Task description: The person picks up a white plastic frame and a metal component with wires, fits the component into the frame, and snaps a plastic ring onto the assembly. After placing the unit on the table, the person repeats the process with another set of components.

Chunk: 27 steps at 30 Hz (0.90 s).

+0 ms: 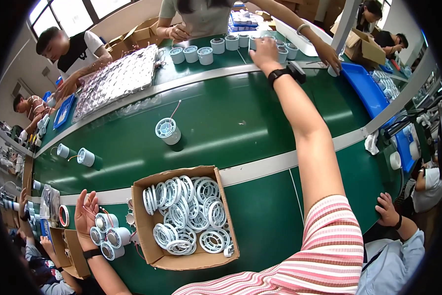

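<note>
My right arm, in a striped sleeve, stretches across the green belt. My right hand is at a row of white cylindrical housings on the far side. The back of the hand hides most of its grip, so I cannot tell whether it holds a housing. My left hand is open, palm turned up and fingers apart, beside a cluster of white housings with wires. Between my arms stands a cardboard box filled with white plastic rings. One housing with a wire sits mid-belt.
Two more housings lie at the belt's left. A person stands opposite, one hand near the blue tray. A metal post rises at right. Another person's hand rests on the table edge. A tape roll stands left.
</note>
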{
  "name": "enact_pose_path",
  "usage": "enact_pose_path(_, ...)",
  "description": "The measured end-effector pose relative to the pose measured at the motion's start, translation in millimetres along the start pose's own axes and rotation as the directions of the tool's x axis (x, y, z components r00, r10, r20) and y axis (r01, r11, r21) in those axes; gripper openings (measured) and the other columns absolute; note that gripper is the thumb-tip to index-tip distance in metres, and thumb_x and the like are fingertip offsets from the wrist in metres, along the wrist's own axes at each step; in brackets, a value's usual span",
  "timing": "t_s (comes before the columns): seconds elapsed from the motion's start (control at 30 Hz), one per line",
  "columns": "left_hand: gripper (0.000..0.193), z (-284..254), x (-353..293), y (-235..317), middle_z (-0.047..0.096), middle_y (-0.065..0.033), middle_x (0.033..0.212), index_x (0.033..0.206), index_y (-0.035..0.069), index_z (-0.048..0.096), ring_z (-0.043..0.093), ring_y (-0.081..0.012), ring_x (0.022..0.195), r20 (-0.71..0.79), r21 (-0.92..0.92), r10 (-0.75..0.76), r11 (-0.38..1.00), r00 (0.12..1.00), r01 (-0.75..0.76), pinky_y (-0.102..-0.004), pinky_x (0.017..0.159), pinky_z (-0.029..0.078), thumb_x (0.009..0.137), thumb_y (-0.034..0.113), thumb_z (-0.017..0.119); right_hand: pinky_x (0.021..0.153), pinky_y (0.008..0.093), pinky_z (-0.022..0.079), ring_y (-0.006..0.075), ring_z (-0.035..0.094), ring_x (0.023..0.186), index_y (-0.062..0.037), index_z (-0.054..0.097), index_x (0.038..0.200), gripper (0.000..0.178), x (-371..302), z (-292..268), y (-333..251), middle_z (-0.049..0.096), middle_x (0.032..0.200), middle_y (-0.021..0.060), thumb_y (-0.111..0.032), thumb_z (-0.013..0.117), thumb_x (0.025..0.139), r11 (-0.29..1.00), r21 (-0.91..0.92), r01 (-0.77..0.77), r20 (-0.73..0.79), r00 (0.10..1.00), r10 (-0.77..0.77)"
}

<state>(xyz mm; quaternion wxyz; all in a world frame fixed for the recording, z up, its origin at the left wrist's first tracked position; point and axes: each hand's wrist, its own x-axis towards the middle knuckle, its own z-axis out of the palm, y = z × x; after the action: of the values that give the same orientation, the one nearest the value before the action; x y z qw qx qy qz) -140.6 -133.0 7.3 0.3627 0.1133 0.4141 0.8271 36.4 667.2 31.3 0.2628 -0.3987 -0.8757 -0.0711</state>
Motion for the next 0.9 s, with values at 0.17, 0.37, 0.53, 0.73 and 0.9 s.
enact_pose_path(0.17, 0.048, -2, 4, -2, 0.049, -0.0301, 0.147, 0.154, 0.003, 0.037, 0.061, -0.0405, 0.126, 0.003, -0.008, -0.007, 1.0, 1.0, 0.007, -0.0477, 0.1, 0.059, 0.113, 0.028, 0.036, 0.121, 0.0491, 0.029, 0.0407, 0.03, 0.149, -0.0221, 0.057, 0.146, 0.085, 13, 2, 64, 0.048, 0.149, 0.0199, -0.079, 0.06, 0.083, 0.937, -0.045, -0.347, 0.099, 0.931, 0.35)
enact_pose_path(0.37, 0.048, -7, 1, 3, 0.049, -0.0311, 0.147, 0.154, 0.002, 0.037, 0.061, -0.0412, 0.127, -0.003, -0.002, 0.007, 1.0, 1.0, -0.007, -0.049, 0.102, 0.058, 0.113, 0.027, 0.036, 0.115, 0.0508, 0.037, 0.0417, 0.038, 0.145, -0.0256, 0.049, 0.153, 0.099, 21, 1, 53, 0.043, 0.155, 0.0195, -0.09, 0.053, 0.078, 0.982, -0.091, -0.166, 0.199, 0.963, 0.181)
enact_pose_path(0.53, 0.047, -2, -2, 3, 0.049, -0.0318, 0.146, 0.153, 0.002, 0.037, 0.061, -0.0416, 0.127, -0.006, 0.0, 0.018, 1.0, 1.0, -0.018, -0.0492, 0.102, 0.058, 0.113, 0.026, 0.036, 0.106, 0.0528, 0.047, 0.0421, 0.052, 0.136, -0.0263, 0.048, 0.154, 0.102, 11, -12, 7, 0.041, 0.158, 0.0197, -0.092, 0.052, 0.076, 0.971, -0.041, -0.234, 0.22, 0.946, 0.237)
enact_pose_path(0.73, 0.047, -2, 4, -1, 0.051, -0.032, 0.145, 0.153, 0.001, 0.038, 0.061, -0.0415, 0.126, 0.015, -0.002, 0.009, 1.0, 1.0, -0.009, -0.0489, 0.101, 0.058, 0.113, 0.026, 0.036, 0.101, 0.0525, 0.051, 0.0392, 0.056, 0.132, -0.0289, 0.048, 0.153, 0.099, 25, 1, 7, 0.043, 0.154, 0.0171, -0.09, 0.056, 0.076, 0.939, -0.103, -0.329, 0.224, 0.912, 0.344)
enact_pose_path(0.9, 0.046, 3, -1, -2, 0.052, -0.0313, 0.144, 0.152, 0.0, 0.039, 0.063, -0.0397, 0.123, -0.028, 0.019, 0.019, 1.0, 0.999, -0.018, -0.0468, 0.1, 0.059, 0.113, 0.025, 0.038, 0.106, 0.0517, 0.049, 0.0404, 0.054, 0.135, -0.0225, 0.053, 0.15, 0.092, 19, 1, 1, 0.039, 0.158, 0.0202, -0.082, 0.06, 0.079, 0.958, -0.101, -0.269, 0.21, 0.935, 0.285)
